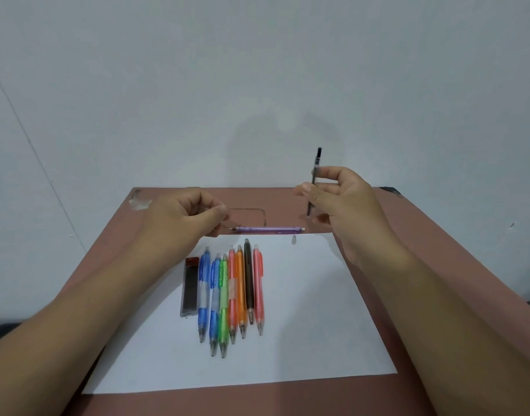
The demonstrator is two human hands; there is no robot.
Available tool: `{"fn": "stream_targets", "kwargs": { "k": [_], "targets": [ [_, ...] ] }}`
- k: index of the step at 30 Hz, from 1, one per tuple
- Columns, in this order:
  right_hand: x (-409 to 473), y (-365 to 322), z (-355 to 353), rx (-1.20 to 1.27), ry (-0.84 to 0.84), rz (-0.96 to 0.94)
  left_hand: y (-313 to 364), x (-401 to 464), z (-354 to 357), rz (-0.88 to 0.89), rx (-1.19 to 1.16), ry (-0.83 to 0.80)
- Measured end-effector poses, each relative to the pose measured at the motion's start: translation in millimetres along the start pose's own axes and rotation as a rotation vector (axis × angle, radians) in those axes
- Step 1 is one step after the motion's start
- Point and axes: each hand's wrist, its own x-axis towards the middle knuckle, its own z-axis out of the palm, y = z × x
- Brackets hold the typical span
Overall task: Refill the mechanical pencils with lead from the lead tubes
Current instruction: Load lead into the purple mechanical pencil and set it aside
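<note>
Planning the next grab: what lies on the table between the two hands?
In the head view, the purple pencil lies crosswise between the left hand and the right hand, with a small clear cap just in front of it.

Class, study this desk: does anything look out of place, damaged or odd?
Two things. The purple pencil lies crosswise off the paper, apart from the neat row, and a small clear cap sits loose near its end. At the table's far left corner, the surface looks chipped.
</note>
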Motion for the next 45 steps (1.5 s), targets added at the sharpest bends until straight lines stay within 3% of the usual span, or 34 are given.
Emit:
{"fn": "stream_targets", "kwargs": {
  "k": [6, 15, 22, 27, 33, 37, 40, 43, 45],
  "targets": [
    [-2, 0, 6, -0.006, 0.033, -0.03, -4, 2, 1, -0.006, -0.01, -0.005],
    [-9, 2, 10, -0.374, 0.022, -0.179, -9, 4, 1, -0.008, -0.024, -0.018],
    [-9, 6, 7, -0.421, -0.03, -0.209, -13, 6, 2, -0.014, -0.02, -0.022],
    [-8, 3, 1, -0.48, -0.289, -0.179, -14, 6, 2, -0.018, -0.023, -0.018],
    [-6, -4, -12, -0.783, -0.703, -0.087, -15, 5, 2, 0.027, 0.063, -0.006],
    [-7, -5, -10, -0.921, -0.845, -0.055, -17, 6, 4, 0.043, 0.082, -0.048],
    [-8, -2, -9, -0.889, -0.748, -0.107, -19, 6, 5, 0.094, 0.138, -0.071],
    [-7, 5, -2, -0.807, -0.408, -0.323, -18, 6, 6, 0.182, 0.192, -0.07],
    [-9, 7, 4, -0.79, -0.269, -0.43, -16, 5, 8, 0.224, 0.213, -0.093]
  ]
}}
